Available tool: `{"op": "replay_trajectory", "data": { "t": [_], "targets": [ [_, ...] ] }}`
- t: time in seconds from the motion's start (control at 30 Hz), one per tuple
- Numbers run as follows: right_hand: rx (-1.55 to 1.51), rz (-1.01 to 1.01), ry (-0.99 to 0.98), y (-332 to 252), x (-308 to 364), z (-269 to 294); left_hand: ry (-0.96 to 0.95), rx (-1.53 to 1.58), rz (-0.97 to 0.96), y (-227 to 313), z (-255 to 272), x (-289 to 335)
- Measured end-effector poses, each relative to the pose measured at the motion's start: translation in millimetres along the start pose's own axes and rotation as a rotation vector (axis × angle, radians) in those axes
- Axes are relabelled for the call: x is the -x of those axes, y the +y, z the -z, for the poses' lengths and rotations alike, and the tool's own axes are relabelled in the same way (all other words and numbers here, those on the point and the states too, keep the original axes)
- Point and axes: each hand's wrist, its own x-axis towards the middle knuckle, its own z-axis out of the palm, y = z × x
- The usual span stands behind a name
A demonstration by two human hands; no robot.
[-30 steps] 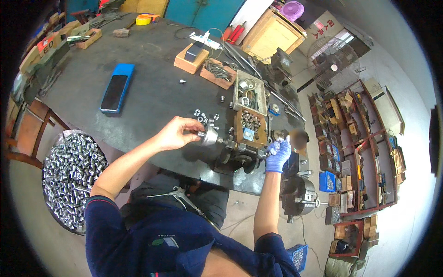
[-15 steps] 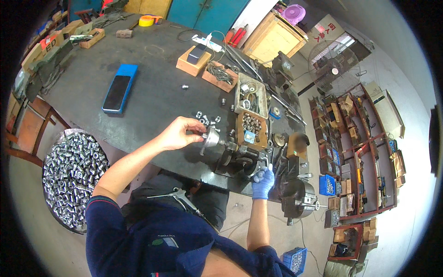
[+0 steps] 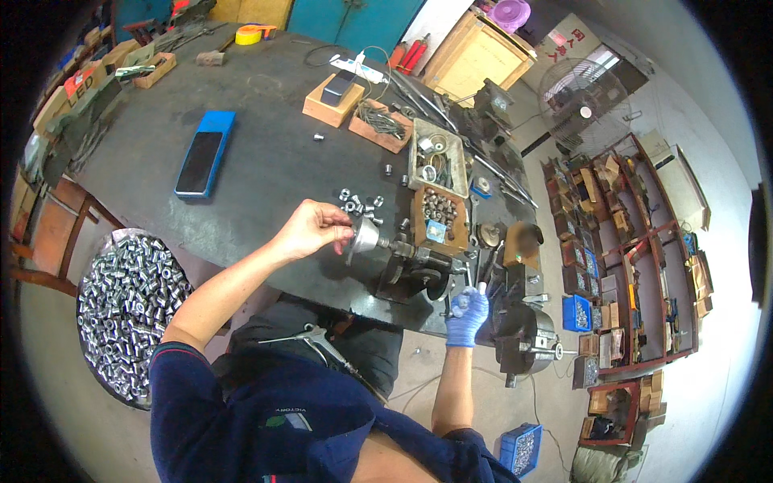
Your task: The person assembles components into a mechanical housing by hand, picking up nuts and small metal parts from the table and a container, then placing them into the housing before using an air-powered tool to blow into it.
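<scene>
two hands at a vise, left hand fingers pinching metal cone, gloved right hand closed on lever, wooden tray of nuts

Dark navy short-sleeved shirt, blue glove on right hand

A dark workbench carries a blue-cased phone, wooden trays and loose nuts.

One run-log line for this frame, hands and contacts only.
left hand: bare, fingertips at silver metal chuck | right hand: blue glove, gripping lever handle | small bench machine: on dark worktable
</scene>
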Motion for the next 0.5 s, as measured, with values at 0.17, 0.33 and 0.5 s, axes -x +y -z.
{"op": "replay_trajectory", "data": {
  "t": [0.17, 0.33, 0.5],
  "targets": [
    [0.268, 0.11, 0.18, 26, -52, -13, -0.025, -0.109, 0.063, 1, 1, -3],
    [0.29, 0.13, 0.026, -1, -105, -37, 0.024, -0.114, 0.092, 12, -5, -2],
    [0.016, 0.342, -0.039, -27, -54, -84, 0.042, -0.163, 0.09, 7, -7, 0]
  ]
}}
